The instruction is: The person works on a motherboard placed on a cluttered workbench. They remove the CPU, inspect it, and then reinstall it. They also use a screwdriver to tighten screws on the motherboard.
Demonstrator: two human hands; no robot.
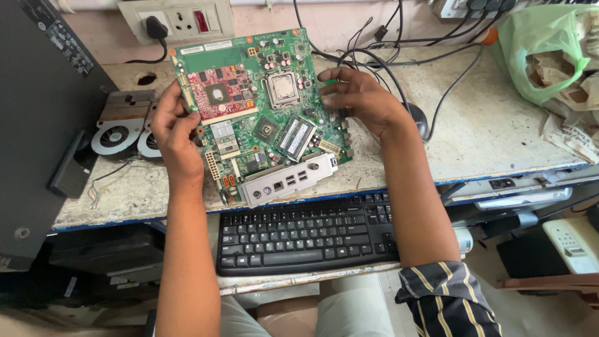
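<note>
Both hands hold a green circuit board (pixel 262 112) in the upper middle of the frame, tilted above the worktable (pixel 486 137). The left hand (pixel 175 128) grips its left edge, the right hand (pixel 359 93) its right edge. Two cooling fans (pixel 128 134) lie left, a black keyboard (pixel 306 234) below

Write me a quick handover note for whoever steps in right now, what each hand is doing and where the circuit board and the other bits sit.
Left hand: grips the left edge of the green motherboard.
Right hand: holds its right edge.
The board is tilted over the worktable, its silver port plate toward the black keyboard.
Twin cooling fans lie left of the board.
The processor socket is bare, memory sticks fitted.
</note>
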